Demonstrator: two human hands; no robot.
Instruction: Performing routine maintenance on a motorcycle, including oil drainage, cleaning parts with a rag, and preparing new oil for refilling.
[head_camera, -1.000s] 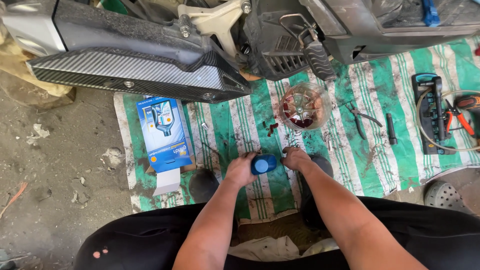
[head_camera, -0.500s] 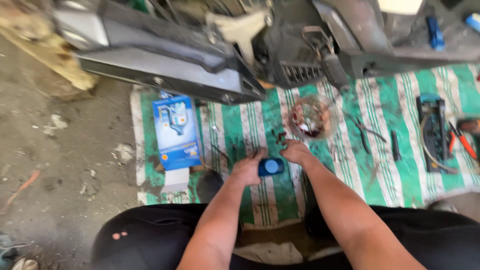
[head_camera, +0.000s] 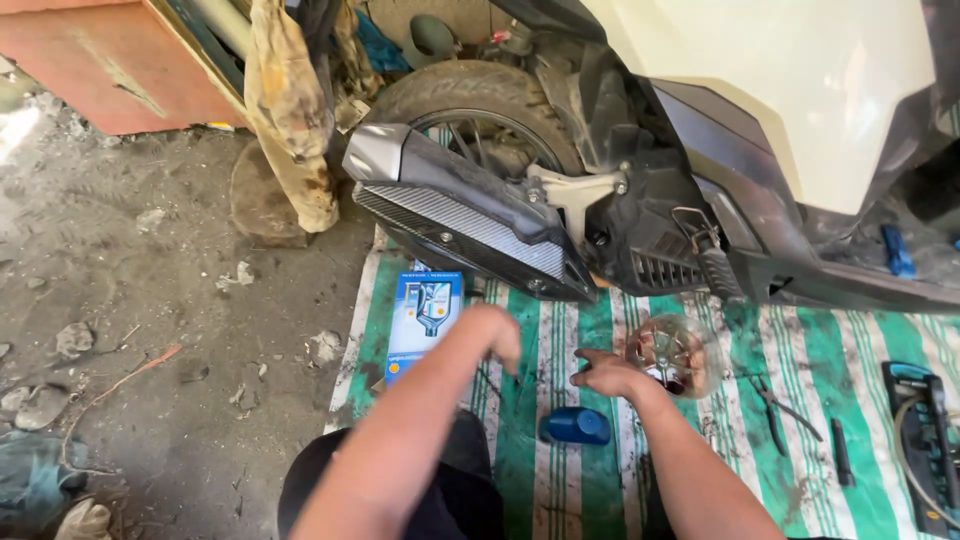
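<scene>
Lying on the striped mat (head_camera: 560, 330), the blue bottle (head_camera: 576, 426) sits below both empty, loosely spread hands, left (head_camera: 492, 335) and right (head_camera: 606, 374).

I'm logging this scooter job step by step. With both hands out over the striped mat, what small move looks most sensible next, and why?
Probably lower the right hand onto the small dark parts lying on the striped mat just ahead of its fingertips. That hand is empty and nearest to them, beside the clear bowl. The left hand hangs empty and blurred above the mat, and the blue bottle lies on its side between the forearms, out of either grip.
</scene>
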